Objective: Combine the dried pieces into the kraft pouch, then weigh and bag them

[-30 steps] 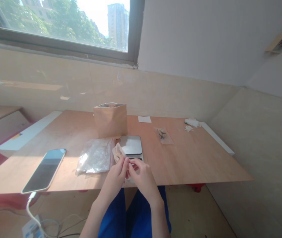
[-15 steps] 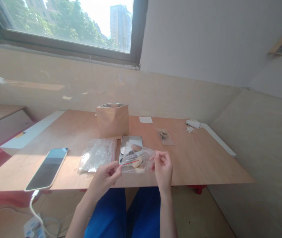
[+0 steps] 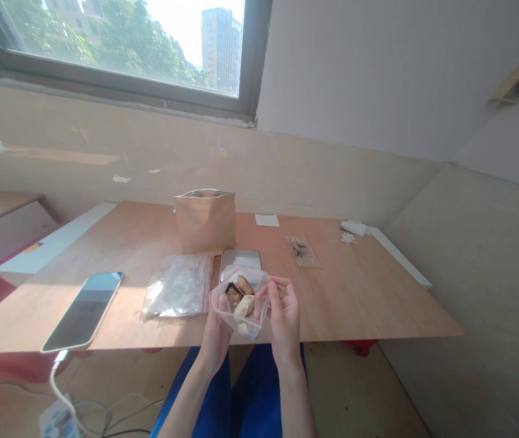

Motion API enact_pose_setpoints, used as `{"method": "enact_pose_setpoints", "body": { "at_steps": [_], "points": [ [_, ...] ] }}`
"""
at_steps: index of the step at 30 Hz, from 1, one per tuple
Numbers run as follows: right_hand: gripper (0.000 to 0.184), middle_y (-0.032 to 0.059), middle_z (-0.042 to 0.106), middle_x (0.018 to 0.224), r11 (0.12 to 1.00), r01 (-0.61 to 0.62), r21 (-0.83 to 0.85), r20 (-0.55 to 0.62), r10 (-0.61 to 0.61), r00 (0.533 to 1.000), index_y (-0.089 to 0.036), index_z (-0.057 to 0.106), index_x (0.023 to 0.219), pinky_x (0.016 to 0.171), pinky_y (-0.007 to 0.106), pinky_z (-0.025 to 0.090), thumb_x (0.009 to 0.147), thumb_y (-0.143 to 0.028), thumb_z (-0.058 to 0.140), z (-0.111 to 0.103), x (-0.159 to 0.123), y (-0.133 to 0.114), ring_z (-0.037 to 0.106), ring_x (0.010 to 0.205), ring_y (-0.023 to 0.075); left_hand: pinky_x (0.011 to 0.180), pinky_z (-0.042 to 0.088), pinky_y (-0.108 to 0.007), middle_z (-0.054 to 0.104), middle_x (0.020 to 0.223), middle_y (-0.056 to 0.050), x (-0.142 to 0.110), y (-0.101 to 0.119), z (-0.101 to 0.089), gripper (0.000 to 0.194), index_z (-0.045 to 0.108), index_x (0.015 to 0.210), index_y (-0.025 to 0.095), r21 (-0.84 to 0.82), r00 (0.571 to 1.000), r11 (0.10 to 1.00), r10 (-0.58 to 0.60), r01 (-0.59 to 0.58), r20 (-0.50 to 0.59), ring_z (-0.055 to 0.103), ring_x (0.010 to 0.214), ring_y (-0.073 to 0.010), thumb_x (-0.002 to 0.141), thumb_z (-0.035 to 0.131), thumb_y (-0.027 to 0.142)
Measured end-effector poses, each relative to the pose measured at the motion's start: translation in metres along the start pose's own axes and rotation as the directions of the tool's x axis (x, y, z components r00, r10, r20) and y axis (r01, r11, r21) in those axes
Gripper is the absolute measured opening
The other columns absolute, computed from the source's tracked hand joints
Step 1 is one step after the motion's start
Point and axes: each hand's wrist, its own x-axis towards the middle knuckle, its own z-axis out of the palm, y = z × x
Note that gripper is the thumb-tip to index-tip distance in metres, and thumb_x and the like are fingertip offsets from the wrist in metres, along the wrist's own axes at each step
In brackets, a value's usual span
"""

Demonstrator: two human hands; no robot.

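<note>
My left hand [image 3: 216, 340] and my right hand [image 3: 284, 319] both hold a clear zip-top bag [image 3: 240, 302] by its red-edged mouth, pulled open above the table's front edge. Inside lie several food pieces, some dark brown [image 3: 234, 293] and some pale [image 3: 244, 306]; their exact kind is unclear. Just behind the bag stands a flat digital scale with a metal pan [image 3: 240, 260], its front hidden by the bag. Left of my left hand lies a crumpled plastic zip bag [image 3: 177, 286].
A kraft paper pouch [image 3: 205, 222] stands at the back of the wooden table [image 3: 345, 298]. A smartphone [image 3: 83, 311] with a charging cable lies at the left. Farther right are a small bag [image 3: 302, 251], a white card [image 3: 267, 220] and white tissue [image 3: 354, 228].
The bag has moved down and closer to me, and its mouth now faces up, with the food pieces gathered low inside. My hands have drawn closer together.
</note>
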Motion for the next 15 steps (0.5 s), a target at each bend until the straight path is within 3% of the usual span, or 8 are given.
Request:
{"method": "enact_pose_setpoints", "body": {
  "at_steps": [2,4,6,8,12,15],
  "points": [
    [0.029,-0.002,0.061,0.066,0.997,0.024,-0.071,0.005,-0.023,1.0,-0.021,0.048,0.091,0.042,0.022,0.044,0.081,-0.046,0.056,-0.001,0.002,0.003,0.054,0.044,0.0105,0.092,0.046,-0.035,0.064,0.116,-0.01,0.0,-0.003,0.002,0.059,0.053,0.123,0.019,-0.051,0.999,0.999,-0.021,0.019,-0.04,0.06,0.107,-0.0237,0.078,0.054,0.057],
    [0.025,0.0019,0.062,0.077,0.966,0.128,-0.224,-0.038,-0.14,0.989,-0.02,0.052,0.093,0.055,0.025,0.05,0.08,-0.041,0.058,-0.003,0.002,0.002,0.059,0.062,0.0135,0.093,0.046,-0.033,0.063,0.119,-0.008,0.0,-0.004,0.003,0.059,0.052,0.126,0.019,-0.043,0.994,0.999,-0.004,-0.001,-0.111,0.059,0.108,-0.0226,0.079,0.054,0.055],
    [0.019,0.0043,0.06,0.088,0.886,0.235,-0.4,-0.075,-0.287,0.955,-0.019,0.055,0.091,0.069,0.027,0.05,0.08,-0.035,0.059,-0.005,-0.001,-0.003,0.058,0.077,0.0148,0.094,0.045,-0.029,0.063,0.121,-0.006,0.001,-0.003,0.002,0.055,0.053,0.127,0.021,-0.004,0.985,1.0,0.01,-0.011,-0.172,0.059,0.11,-0.0207,0.08,0.056,0.051],
    [0.012,0.004,0.058,0.09,0.822,0.294,-0.487,-0.024,-0.35,0.937,-0.02,0.058,0.088,0.075,0.028,0.049,0.082,-0.03,0.056,-0.006,-0.005,-0.011,0.057,0.081,0.0147,0.094,0.045,-0.028,0.065,0.118,-0.006,0.002,-0.002,0.0,0.053,0.057,0.124,0.019,0.023,0.982,0.999,-0.024,0.029,-0.186,0.059,0.11,-0.021,0.082,0.053,0.051],
    [0.014,0.0031,0.061,0.093,0.837,0.304,-0.455,0.297,-0.18,0.938,-0.021,0.063,0.091,0.082,0.028,0.05,0.087,-0.023,0.049,-0.007,-0.012,-0.02,0.06,0.09,0.0149,0.096,0.045,-0.035,0.069,0.107,-0.012,0.002,0.0,-0.003,0.061,0.063,0.115,0.012,0.07,0.984,0.992,-0.093,0.105,-0.149,0.06,0.108,-0.026,0.082,0.044,0.06],
    [0.024,0.0027,0.06,0.109,0.836,0.281,-0.471,0.4,-0.081,0.913,-0.024,0.062,0.105,0.091,0.029,0.048,0.084,-0.018,0.052,-0.007,-0.01,-0.012,0.058,0.104,0.0163,0.101,0.04,-0.036,0.067,0.111,-0.012,0.002,0.0,-0.003,0.064,0.064,0.115,0.012,0.114,0.989,0.99,-0.071,0.085,-0.126,0.057,0.113,-0.0264,0.082,0.042,0.062]
  ]
}}
